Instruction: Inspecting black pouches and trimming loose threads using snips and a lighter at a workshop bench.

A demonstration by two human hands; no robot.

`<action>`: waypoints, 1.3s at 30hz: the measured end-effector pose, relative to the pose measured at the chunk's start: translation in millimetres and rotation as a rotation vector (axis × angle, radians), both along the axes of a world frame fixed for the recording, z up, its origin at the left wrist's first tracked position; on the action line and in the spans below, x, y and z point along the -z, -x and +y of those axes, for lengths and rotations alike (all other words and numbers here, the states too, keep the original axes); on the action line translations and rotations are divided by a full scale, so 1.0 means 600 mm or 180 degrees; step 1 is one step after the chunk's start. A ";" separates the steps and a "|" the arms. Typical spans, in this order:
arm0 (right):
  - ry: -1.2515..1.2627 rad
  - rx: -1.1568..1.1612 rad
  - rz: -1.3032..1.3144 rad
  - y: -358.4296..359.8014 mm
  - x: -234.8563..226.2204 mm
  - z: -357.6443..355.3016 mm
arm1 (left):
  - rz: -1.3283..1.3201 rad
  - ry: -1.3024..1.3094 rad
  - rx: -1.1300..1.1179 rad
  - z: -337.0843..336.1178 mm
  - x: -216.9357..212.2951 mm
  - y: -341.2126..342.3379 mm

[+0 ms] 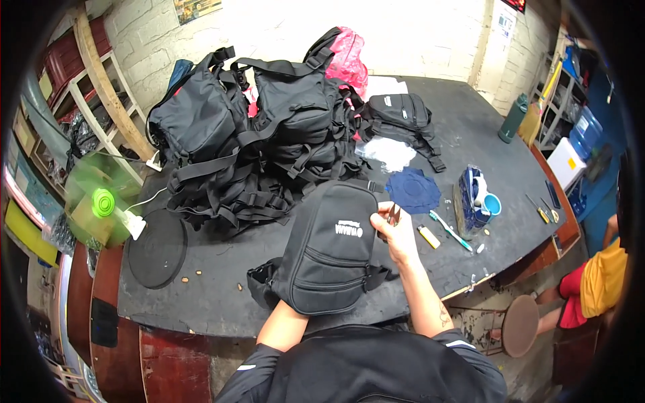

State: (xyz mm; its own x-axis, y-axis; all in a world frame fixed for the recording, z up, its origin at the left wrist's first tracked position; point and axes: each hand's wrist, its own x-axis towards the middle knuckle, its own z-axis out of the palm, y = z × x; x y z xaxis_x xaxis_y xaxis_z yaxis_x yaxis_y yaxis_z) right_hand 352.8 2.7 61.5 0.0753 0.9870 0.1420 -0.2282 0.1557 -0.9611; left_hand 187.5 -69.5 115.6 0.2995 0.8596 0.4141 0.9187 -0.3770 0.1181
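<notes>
A black sling bag point(332, 235) with a white print and two zips across its lower half is propped up before me at the table's near edge. My left hand point(290, 311) goes in behind the bag's lower end; its fingers are hidden there. Close by the bag's upper right side, my right hand point(396, 232) is closed on a small brown two-pronged tool point(394, 213), which looks like thread snips. A black strap point(381, 276) sticks out at the bag's right, and another part bulges out at its lower left.
Finished-looking black bags point(289, 114) are heaped at the back left, with another small bag point(400, 111) beside them. Right of my hand lie a yellow lighter point(428, 237), a toothbrush point(451, 231) and blue cloth point(413, 190). A green fan point(101, 201) stands left; a person point(601, 279) sits right.
</notes>
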 end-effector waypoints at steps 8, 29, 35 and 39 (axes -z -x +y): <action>-0.0075 -0.0234 0.0575 0.002 0.010 -0.019 | -0.0105 0.0163 0.0166 -0.001 0.031 0.024; -0.0745 0.0441 -0.1511 -0.035 -0.108 -0.015 | 0.0554 0.0174 0.0568 0.036 0.002 0.024; -0.1651 0.0733 -0.2584 -0.002 -0.112 -0.067 | 0.1018 -0.0105 0.0554 0.038 0.000 0.024; -0.2295 0.0566 -0.3158 0.030 -0.116 -0.096 | -0.1652 0.0761 0.1269 0.055 0.086 0.044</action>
